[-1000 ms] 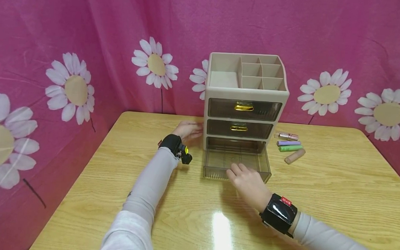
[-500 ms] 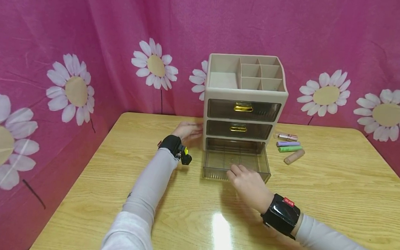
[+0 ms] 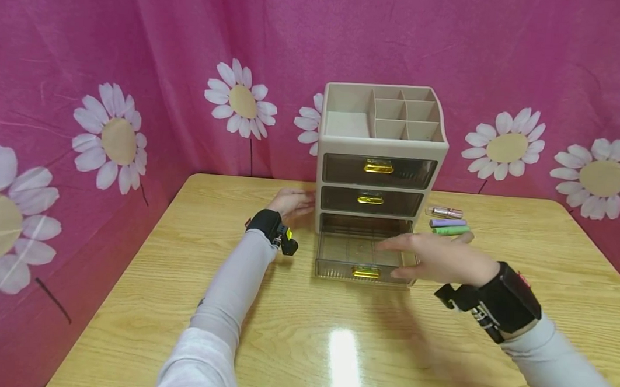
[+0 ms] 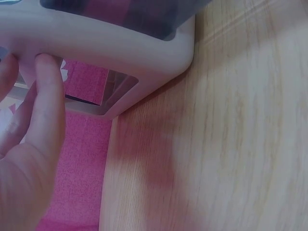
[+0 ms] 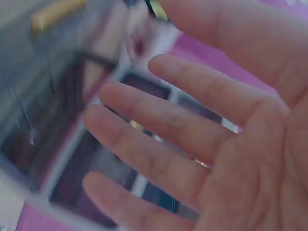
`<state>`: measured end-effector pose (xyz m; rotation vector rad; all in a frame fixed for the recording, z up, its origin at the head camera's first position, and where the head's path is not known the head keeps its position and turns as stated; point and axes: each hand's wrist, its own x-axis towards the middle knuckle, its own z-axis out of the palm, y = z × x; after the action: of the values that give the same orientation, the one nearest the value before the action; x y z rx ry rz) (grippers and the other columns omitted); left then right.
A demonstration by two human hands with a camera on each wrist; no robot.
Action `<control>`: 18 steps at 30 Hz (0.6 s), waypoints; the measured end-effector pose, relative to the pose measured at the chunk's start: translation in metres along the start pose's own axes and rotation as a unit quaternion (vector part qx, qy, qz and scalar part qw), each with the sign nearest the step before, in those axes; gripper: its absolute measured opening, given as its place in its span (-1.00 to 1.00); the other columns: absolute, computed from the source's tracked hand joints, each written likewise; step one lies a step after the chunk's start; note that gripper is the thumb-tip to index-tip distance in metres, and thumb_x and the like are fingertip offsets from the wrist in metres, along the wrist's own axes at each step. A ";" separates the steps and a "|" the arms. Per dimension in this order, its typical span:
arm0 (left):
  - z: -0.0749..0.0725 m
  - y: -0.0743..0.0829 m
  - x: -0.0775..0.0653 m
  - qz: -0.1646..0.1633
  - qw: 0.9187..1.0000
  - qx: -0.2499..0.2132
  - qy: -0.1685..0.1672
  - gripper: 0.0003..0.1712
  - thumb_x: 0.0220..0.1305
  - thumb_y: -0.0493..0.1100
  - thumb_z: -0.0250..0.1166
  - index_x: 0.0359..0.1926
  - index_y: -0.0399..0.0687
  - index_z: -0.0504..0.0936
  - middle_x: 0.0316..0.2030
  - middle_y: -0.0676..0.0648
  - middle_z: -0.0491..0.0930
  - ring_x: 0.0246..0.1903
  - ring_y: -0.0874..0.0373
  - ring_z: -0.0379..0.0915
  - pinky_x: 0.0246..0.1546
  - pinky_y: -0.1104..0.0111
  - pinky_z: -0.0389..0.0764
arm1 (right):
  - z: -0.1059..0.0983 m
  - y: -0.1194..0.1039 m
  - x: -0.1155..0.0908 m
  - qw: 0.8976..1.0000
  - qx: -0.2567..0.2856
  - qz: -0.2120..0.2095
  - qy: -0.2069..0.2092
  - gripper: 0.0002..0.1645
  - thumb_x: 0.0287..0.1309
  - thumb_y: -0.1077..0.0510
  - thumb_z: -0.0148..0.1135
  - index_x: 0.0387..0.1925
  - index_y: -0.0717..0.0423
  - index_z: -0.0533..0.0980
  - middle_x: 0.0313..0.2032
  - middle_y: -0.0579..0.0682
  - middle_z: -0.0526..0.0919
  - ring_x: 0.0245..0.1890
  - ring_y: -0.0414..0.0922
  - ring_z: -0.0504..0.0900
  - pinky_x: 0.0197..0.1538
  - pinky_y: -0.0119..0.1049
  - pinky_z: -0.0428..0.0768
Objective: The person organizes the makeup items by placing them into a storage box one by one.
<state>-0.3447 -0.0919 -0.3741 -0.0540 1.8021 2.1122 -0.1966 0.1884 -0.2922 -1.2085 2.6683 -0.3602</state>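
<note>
A beige desktop organizer [image 3: 383,142] stands on the table, its bottom drawer [image 3: 337,268] pulled out and see-through. Two upper drawers with gold handles sit flush in the frame. My left hand [image 3: 291,202] rests against the organizer's left side; in the left wrist view its fingertips touch the beige side frame [image 4: 110,41]. My right hand [image 3: 440,259] hovers over the right part of the pulled-out drawer, fingers spread and holding nothing. Its palm and straight fingers [image 5: 159,144] fill the right wrist view, the organizer blurred behind them.
Right of the organizer lie a lipstick tube [image 3: 447,213], a purple tube [image 3: 447,223] and a green tube [image 3: 451,231]. A brown tube [image 3: 464,237] is partly covered by my right hand. A pink flowered curtain [image 3: 381,33] hangs behind the wooden table [image 3: 217,352].
My right hand has let go of the bottom drawer's front and moved up and right, its fingers opening. The gold handle there now shows. The left hand and the organizer have stayed put.
</note>
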 end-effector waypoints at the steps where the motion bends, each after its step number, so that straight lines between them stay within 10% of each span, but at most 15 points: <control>1: 0.002 0.002 -0.004 -0.001 1.000 0.003 0.003 -0.54 0.29 -0.46 0.00 0.21 -0.50 0.23 0.17 -0.38 0.30 0.16 -0.16 0.28 0.13 0.27 0.46 | -0.007 0.006 -0.004 1.000 0.005 0.005 0.009 -0.45 0.08 0.13 0.27 0.13 0.20 0.41 0.06 0.09 0.53 0.05 0.02 0.50 0.03 -0.06 0.56; 9: 0.000 0.000 0.000 0.005 1.000 -0.004 0.005 -0.57 0.27 -0.47 0.02 0.16 -0.53 0.29 0.15 -0.39 0.33 0.15 -0.17 0.29 0.12 0.27 0.47 | -0.032 0.069 -0.029 0.993 0.045 0.076 0.077 -0.41 -0.02 0.29 0.32 0.08 0.37 0.37 -0.07 0.24 0.56 -0.09 0.12 0.55 -0.12 -0.09 0.62; 18: -0.006 -0.009 0.015 0.004 1.000 -0.009 0.011 -0.57 0.28 -0.46 0.02 0.17 -0.50 0.29 0.15 -0.38 0.34 0.14 -0.17 0.30 0.13 0.24 0.45 | -0.001 0.128 -0.032 0.979 -0.045 0.134 0.144 -0.24 -0.28 0.25 0.49 0.04 0.37 0.38 0.00 0.40 0.37 -0.02 0.32 0.40 -0.02 0.19 0.47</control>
<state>-0.3573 -0.0926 -0.3876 -0.0750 1.7974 2.1413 -0.2670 0.2944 -0.3273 -0.8536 3.0771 -0.4011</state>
